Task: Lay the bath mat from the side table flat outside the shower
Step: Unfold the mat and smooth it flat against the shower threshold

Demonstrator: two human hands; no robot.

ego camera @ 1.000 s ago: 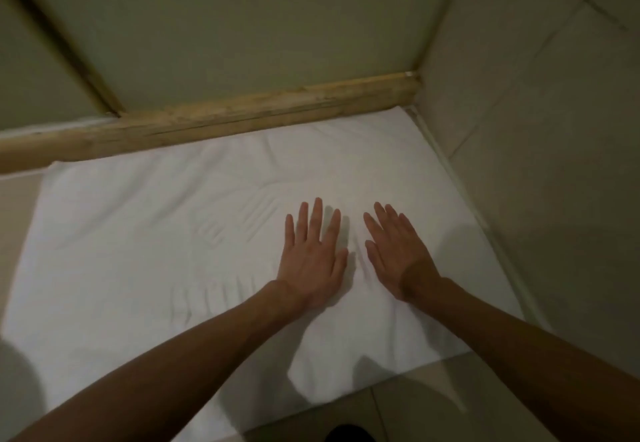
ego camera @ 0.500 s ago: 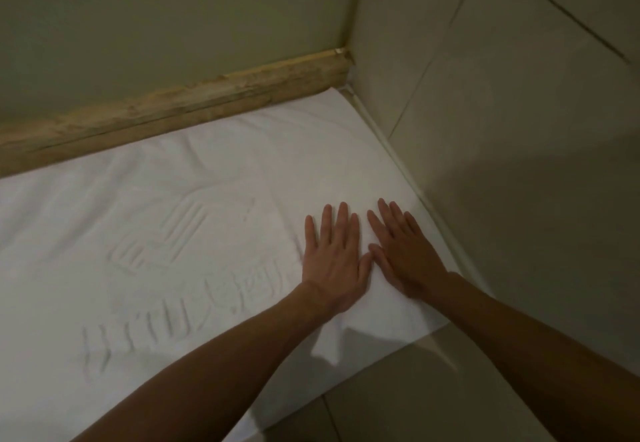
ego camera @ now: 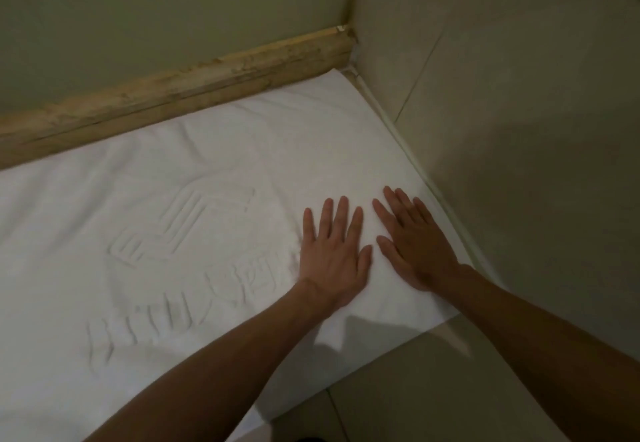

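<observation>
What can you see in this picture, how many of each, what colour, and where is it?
bath mat: one, white with a raised pattern, spread flat on the floor in the corner
wooden strip: one, worn tan, along the mat's far edge at the foot of the back wall
back wall: one, dull green, behind the strip
side wall: one, beige tiles, along the mat's right edge
floor: beige tiles, bare at the near right of the mat
forearms: two, bare, reaching in from the bottom edge
left hand: one, palm down flat on the mat, fingers straight
right hand: one, palm down flat on the mat beside the left, nearer the side wall
</observation>
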